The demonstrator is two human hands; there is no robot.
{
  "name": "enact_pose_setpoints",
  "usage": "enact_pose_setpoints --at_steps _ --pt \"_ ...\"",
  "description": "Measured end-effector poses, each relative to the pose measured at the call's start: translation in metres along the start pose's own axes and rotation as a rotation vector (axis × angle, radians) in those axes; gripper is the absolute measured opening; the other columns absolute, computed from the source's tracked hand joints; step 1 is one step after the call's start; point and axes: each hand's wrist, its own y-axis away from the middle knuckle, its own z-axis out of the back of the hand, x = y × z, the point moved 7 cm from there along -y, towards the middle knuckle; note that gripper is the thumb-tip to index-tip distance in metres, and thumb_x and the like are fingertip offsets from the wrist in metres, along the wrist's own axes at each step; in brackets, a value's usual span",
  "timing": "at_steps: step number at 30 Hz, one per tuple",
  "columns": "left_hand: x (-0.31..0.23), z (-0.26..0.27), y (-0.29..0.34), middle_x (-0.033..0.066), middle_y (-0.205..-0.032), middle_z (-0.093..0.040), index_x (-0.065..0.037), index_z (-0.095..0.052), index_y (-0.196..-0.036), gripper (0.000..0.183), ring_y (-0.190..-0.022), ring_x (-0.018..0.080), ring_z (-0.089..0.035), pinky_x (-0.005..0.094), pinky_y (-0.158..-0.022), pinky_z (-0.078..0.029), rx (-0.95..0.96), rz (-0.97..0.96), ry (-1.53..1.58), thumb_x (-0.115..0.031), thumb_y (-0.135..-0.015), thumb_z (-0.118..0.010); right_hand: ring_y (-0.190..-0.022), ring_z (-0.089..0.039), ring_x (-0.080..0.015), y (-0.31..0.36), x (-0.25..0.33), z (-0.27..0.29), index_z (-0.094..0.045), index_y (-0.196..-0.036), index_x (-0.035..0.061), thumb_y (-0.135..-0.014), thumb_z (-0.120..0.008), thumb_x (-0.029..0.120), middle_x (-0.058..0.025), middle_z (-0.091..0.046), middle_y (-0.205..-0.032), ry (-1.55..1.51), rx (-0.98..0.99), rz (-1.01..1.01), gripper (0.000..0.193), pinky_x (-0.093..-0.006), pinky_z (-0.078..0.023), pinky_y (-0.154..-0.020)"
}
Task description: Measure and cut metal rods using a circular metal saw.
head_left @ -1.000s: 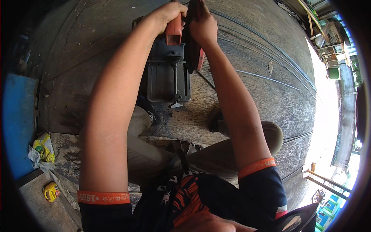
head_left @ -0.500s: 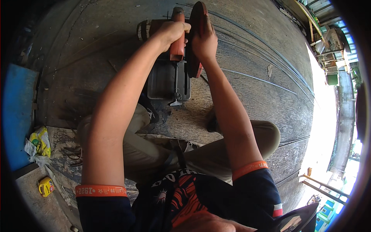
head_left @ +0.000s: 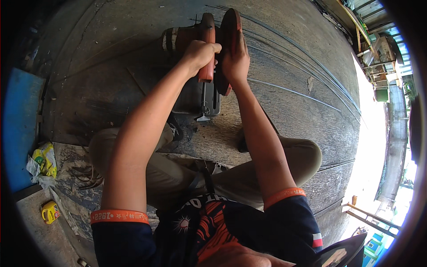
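1. Cut-off saw [head_left: 189, 39], one, bench type: standing toward 12 o'clock on the worn floor [head_left: 284, 115], its near end facing the person; judging by its bulk, handling heavy and stiff

2. Orange-red handle [head_left: 207, 74]: running up the saw's near side at 12 o'clock, looking like the proper place to take hold; probably giving a rigid, secure grip

3. Left hand [head_left: 199, 55]: gripping the handle just short of 12 o'clock, fingers curling around it and clamping on it

4. Right hand [head_left: 235, 64]: resting against the 1 o'clock side of the guard, fingers lying straight and together along it; thumb hiding, so whether it is pinching cannot be told

5. Round guard [head_left: 229, 26], dark red: standing nearly edge-on between 12 and 1 o'clock; seeming hard and flat-faced, probably offering a slipperier hold than the handle; any disc inside is likely being brittle, so calling for no sideways push

6. Motor body [head_left: 180, 40]: projecting toward 11 o'clock, probably carrying much weight on that side

7. Base [head_left: 189, 104], dark, with clamp screw [head_left: 204, 95]: lying below the handle, partly hidden; likely serving as the steadier lifting point

8. Metal rods [head_left: 307, 58], several: lying between 1 and 2 o'clock, apart from both hands
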Motion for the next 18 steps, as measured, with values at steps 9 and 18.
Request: enact_pose_setpoints --at_steps 9,18 --pt "0.007 -0.001 0.007 0.0076 -0.064 -0.054 0.003 -0.055 -0.074 0.016 -0.052 0.0152 -0.056 0.0290 -0.048 -0.047 -0.015 -0.042 -0.005 -0.012 -0.073 -0.060 -0.109 -0.049 -0.0464 0.011 -0.001 0.000 -0.029 -0.139 0.0060 -0.079 -0.055 0.005 -0.0302 -0.040 -0.130 0.036 -0.001 0.057 0.066 -0.0440 -0.047 -0.086" --pt "0.017 0.000 0.009 0.0068 -0.061 -0.054 0.001 -0.054 -0.072 0.013 -0.051 0.0149 -0.056 0.0288 -0.048 -0.048 -0.028 -0.057 -0.017 -0.011 -0.073 -0.059 -0.114 -0.047 -0.0421 0.020 -0.001 0.002 -0.033 -0.136 0.0023 -0.079 -0.053 0.005 -0.0245 -0.043 -0.131 0.021 -0.014 0.007 0.060 -0.0410 -0.044 -0.092"
